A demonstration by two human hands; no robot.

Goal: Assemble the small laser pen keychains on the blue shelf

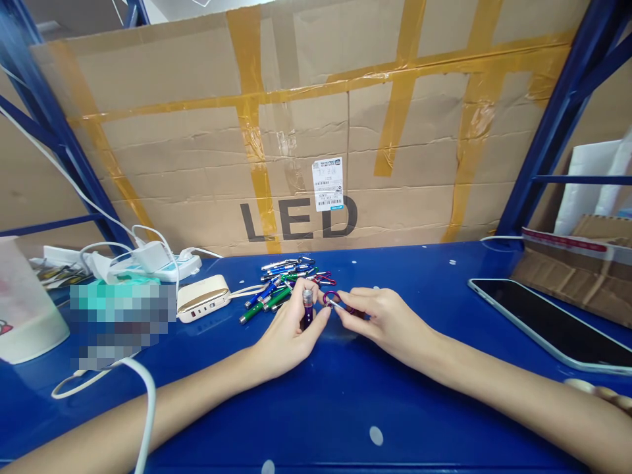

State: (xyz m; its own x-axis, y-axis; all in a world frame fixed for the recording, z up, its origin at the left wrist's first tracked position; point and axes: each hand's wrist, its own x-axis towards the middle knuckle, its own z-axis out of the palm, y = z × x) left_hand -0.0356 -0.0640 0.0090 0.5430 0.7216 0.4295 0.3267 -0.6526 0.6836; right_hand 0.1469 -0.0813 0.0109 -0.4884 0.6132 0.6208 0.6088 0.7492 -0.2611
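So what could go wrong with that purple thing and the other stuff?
The small purple clip is at the fingertips of the right hand, so it might slip and drop.
The coloured tubes lie loose just beyond the left hand, which holds the purple tube; a bump could set them rolling.
The white cable crosses over the left forearm in this view, so it might snag.
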